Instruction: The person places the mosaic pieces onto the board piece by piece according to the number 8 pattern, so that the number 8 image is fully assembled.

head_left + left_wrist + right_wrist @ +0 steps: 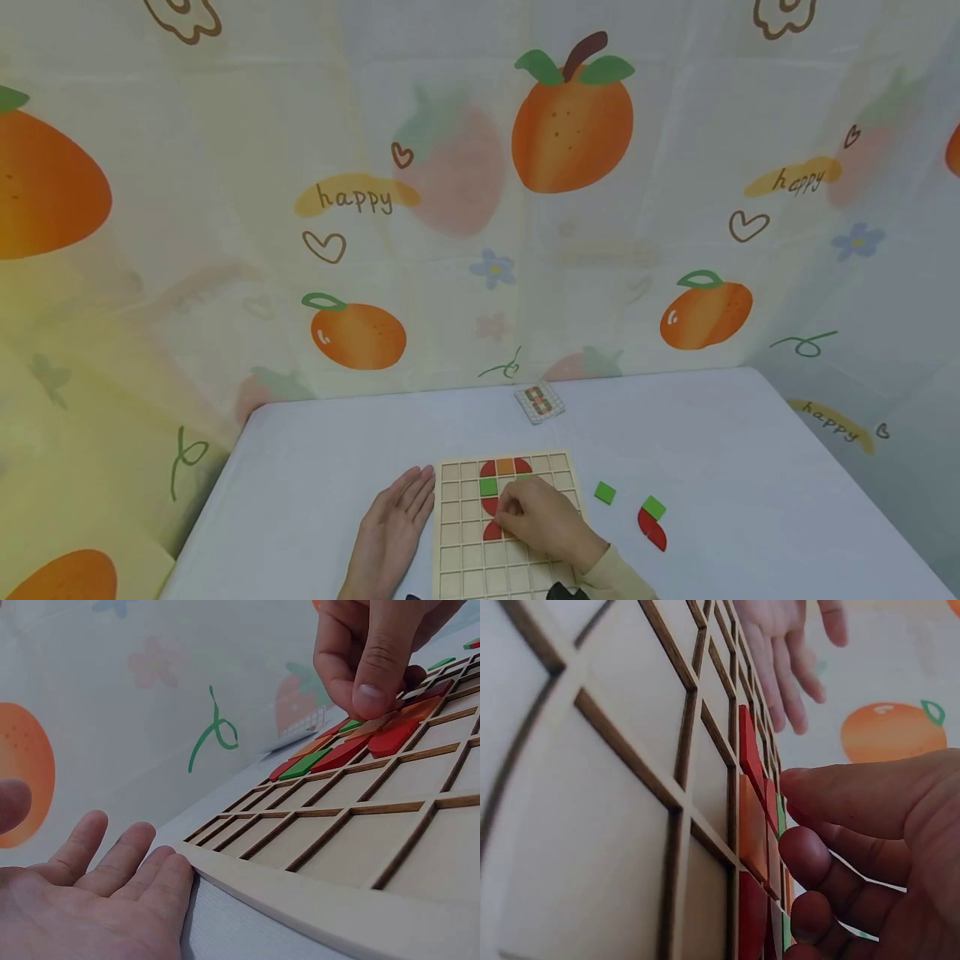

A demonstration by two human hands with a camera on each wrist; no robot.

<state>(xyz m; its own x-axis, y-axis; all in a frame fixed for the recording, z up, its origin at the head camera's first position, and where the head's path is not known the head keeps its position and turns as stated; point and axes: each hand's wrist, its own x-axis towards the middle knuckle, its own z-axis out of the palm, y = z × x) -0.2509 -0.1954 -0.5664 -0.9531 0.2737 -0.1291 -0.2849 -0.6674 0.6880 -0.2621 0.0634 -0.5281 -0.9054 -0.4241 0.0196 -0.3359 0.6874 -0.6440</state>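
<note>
A wooden grid board [461, 558] lies on the table, with red rounded tiles [492, 531], green square tiles [489, 487] and orange square tiles [506, 467] in its cells. My right hand [543, 517] is over the middle of these tiles. Its thumb and fingers are bent, with the tips at an orange tile [375, 726] in the left wrist view; whether they pinch or only touch it is unclear. Palm up, my left hand [393, 525] rests beside the board's left edge, fingers extended and holding nothing.
Right of the board lie two loose green squares, one apart [605, 492] and one [654, 508] against loose red pieces [652, 531]. A small stack of pattern cards [540, 402] sits at the back of the white table [300, 467]. A fruit-printed curtain [450, 317] hangs behind.
</note>
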